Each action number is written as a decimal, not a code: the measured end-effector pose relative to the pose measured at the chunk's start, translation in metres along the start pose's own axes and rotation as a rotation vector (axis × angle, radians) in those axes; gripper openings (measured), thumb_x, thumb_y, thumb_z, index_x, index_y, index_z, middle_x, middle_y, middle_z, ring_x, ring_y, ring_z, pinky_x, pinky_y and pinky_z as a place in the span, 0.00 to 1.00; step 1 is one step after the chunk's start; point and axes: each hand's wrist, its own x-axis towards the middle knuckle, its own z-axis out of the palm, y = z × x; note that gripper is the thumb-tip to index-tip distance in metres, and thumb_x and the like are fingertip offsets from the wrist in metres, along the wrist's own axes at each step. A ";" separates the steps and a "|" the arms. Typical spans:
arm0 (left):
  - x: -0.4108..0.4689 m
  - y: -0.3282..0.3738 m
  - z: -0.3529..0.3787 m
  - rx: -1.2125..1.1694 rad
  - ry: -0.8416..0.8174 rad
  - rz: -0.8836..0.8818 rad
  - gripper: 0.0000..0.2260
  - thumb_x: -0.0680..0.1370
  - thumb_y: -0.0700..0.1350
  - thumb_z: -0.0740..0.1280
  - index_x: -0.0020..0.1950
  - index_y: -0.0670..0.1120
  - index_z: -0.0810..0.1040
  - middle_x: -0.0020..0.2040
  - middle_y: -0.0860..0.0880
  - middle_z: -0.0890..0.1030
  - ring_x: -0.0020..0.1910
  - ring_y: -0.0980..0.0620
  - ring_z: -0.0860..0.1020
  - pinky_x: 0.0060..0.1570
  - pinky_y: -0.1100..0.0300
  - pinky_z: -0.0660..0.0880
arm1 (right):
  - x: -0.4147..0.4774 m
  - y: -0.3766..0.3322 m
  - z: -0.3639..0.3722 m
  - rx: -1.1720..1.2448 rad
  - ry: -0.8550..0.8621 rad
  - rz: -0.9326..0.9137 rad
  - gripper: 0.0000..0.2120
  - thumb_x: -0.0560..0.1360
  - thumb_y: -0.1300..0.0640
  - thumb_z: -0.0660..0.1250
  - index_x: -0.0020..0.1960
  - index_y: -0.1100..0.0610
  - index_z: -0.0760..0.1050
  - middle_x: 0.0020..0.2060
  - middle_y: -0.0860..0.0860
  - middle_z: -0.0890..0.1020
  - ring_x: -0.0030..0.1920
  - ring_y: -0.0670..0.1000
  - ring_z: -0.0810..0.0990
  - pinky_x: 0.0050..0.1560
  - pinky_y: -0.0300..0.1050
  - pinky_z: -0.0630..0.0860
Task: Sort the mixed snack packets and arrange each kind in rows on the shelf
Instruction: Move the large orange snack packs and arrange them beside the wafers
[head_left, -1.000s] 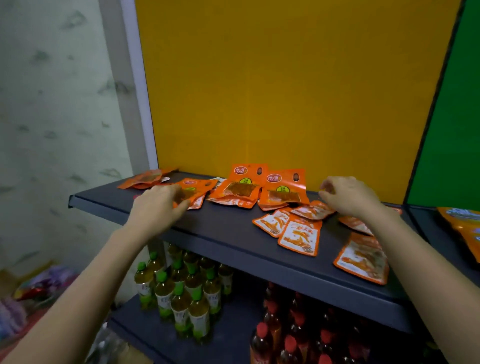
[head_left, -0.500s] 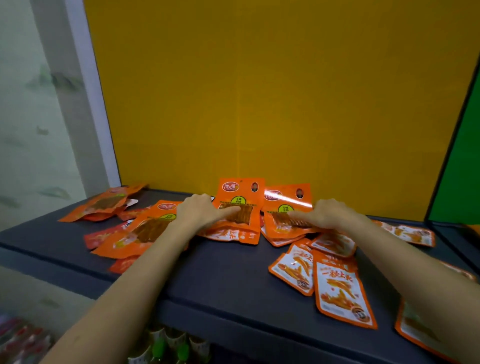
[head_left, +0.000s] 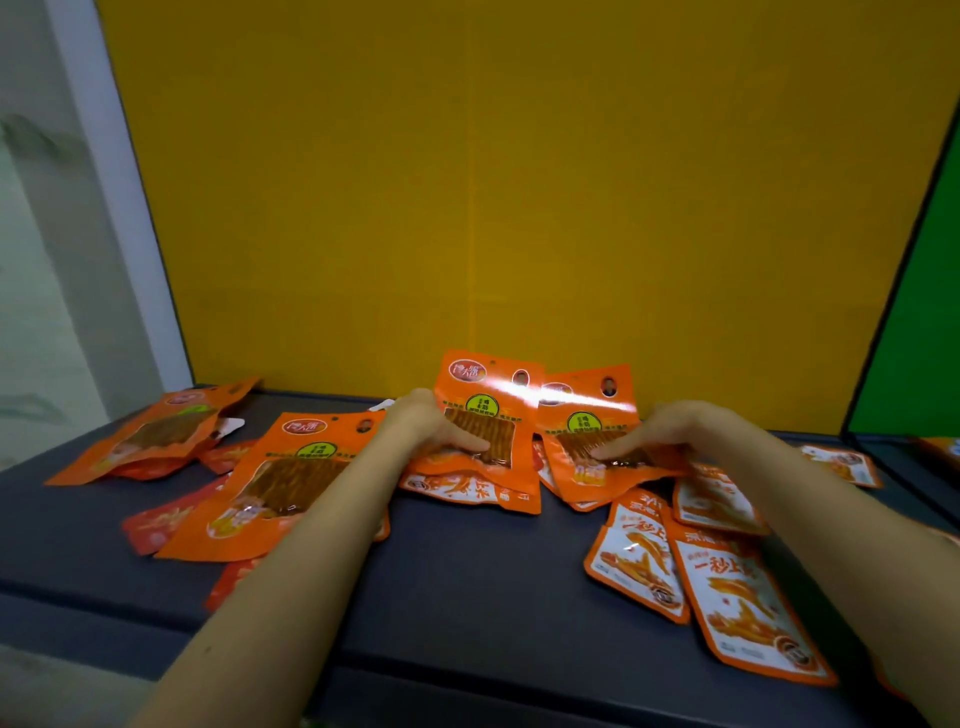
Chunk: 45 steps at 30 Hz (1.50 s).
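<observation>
Orange strip-snack packets with clear windows lie mixed with smaller packets on the dark grey shelf (head_left: 467, 582). My left hand (head_left: 426, 428) rests with its fingers laid across the window of one large orange packet (head_left: 491, 395) at the back centre. The fingers of my right hand (head_left: 670, 431) lie on a second large orange packet (head_left: 584, 410) beside it. Both thumbs are hidden. Each of these packets sits tilted on top of smaller ones. Another large orange packet (head_left: 291, 483) lies under my left forearm, and one more (head_left: 156, 436) is at the far left.
Small white-and-orange packets (head_left: 748, 597) are scattered front right, with one (head_left: 841, 462) farther back right. Small red packets (head_left: 156, 525) peek out at the left. A yellow back panel (head_left: 519, 208) closes the shelf; a green panel (head_left: 924, 312) adjoins on the right.
The view has come closer and lower over the shelf. Both hands have moved inward from the outer packets onto the two large orange packets at the back centre.
</observation>
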 end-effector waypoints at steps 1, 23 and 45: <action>0.000 0.000 -0.001 -0.080 0.000 0.000 0.31 0.63 0.54 0.77 0.59 0.39 0.73 0.60 0.41 0.78 0.58 0.43 0.77 0.54 0.54 0.73 | 0.002 0.000 0.000 0.028 0.012 0.005 0.57 0.46 0.40 0.80 0.70 0.59 0.67 0.69 0.57 0.71 0.67 0.60 0.71 0.68 0.56 0.68; -0.064 0.030 -0.042 -1.002 -0.225 0.362 0.15 0.73 0.37 0.68 0.60 0.44 0.75 0.41 0.46 0.81 0.32 0.52 0.81 0.29 0.60 0.78 | -0.127 0.066 -0.053 1.016 0.611 -0.190 0.06 0.73 0.59 0.69 0.48 0.60 0.76 0.24 0.50 0.80 0.21 0.45 0.77 0.22 0.33 0.73; -0.300 0.295 0.184 -0.941 -0.814 0.553 0.07 0.73 0.37 0.68 0.49 0.47 0.77 0.30 0.49 0.84 0.24 0.54 0.81 0.24 0.63 0.77 | -0.398 0.445 -0.103 1.128 0.947 0.115 0.04 0.75 0.60 0.66 0.50 0.58 0.76 0.30 0.50 0.84 0.28 0.47 0.82 0.27 0.34 0.77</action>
